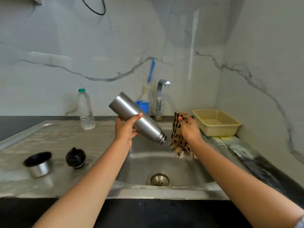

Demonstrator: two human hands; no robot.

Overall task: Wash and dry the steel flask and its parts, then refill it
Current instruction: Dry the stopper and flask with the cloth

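Note:
My left hand (125, 129) grips the steel flask (131, 112) around its middle and holds it tilted over the sink (189, 171), its open threaded mouth pointing down to the right. My right hand (189, 127) holds a striped brown and black cloth (176, 139) just right of the mouth; its fringed end hangs over the basin. On the draining board (57, 137) at the left stand the steel cup lid (38, 163), its black inside facing up, and the black stopper (76, 157) beside it.
A clear water bottle with a green cap (85, 111) stands at the back of the board. The tap (160, 97) rises behind the sink, next to a blue holder with a brush (144, 102). A beige plastic basket (215, 122) sits at the right.

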